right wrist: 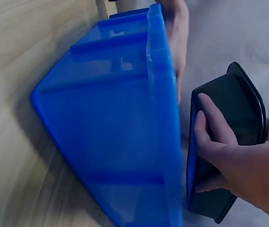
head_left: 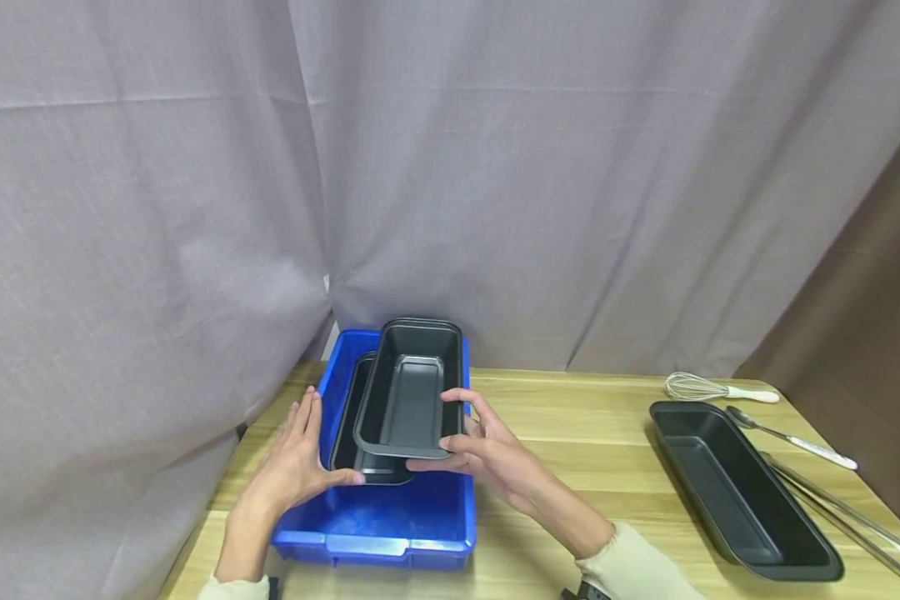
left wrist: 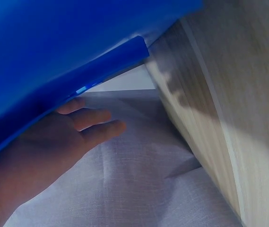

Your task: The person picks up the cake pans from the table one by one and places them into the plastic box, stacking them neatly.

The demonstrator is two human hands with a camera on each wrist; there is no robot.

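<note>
Right hand (head_left: 495, 458) gripped the upper pan (head_left: 416, 400) over the blue bin (head_left: 367, 546); left hand (head_left: 288, 462) extended at the bin's left wall.
Right thumb and index finger lapped over the pan's right rim near its near corner, with other fingers against its outside. Left fingers lay straight along the outside of the bin; the left thumb, spread apart, reached inward toward the lower pan (head_left: 378, 472), contact indeterminable. The lower pan sat inside the bin, partly covered from above. The bin stood beside the left edge of the worktop (head_left: 562, 425). Near the right edge stood a third pan (head_left: 727, 475), with a white-handled utensil (head_left: 821, 452) just beside it and a whisk (head_left: 693, 387) near the far right corner.
</note>
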